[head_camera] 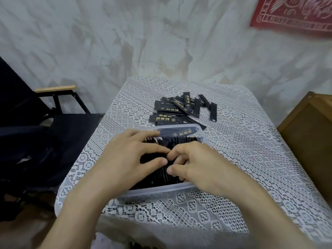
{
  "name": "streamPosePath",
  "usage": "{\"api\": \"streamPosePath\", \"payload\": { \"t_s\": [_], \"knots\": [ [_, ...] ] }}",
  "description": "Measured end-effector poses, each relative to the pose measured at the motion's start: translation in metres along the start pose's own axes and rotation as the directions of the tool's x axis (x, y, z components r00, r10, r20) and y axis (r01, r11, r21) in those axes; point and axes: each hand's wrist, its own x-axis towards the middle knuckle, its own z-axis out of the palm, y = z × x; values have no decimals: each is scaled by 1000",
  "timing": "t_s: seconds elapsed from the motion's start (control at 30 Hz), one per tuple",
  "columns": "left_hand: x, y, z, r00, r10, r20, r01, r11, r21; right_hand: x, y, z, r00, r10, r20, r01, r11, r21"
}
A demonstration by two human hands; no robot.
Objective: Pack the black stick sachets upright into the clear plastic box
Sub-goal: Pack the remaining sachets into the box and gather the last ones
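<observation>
Table (233,141) with lace cloth. Box (161,188) looks nearly full of upright sachets (158,175). Loose pile (179,108) lies at 12 o'clock of box. Step looks like squaring up rows, 2 hands in box. Next: open a gap, fetch from pile. Left hand (125,155): fingers slightly bent, pressing tops. Right hand (201,164): fingers curled among sachets; cannot tell if gripping 1.

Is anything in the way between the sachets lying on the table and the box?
Nothing visible lies between them. The loose sachets lie on the lace cloth right behind the far wall of the clear box. But the left hand and right hand cover the packed sachets inside.
</observation>
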Motion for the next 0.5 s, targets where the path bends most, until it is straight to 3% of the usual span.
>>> {"api": "streamPosePath", "payload": {
  "t_s": [0.17,0.33,0.5],
  "knots": [
    [1,-2,1,1000,8,-7,-8,1000,6,-5,4,-21,1000,-5,-2,5,984,181],
    [2,-2,1,1000,11,11,-11,1000,19,-4,20,-52,972,7,-234,64,954,294],
    [1,-2,1,1000,13,12,-13,1000,23,41,71,-85,880,227,-418,-118,955,271]
  ]
}}
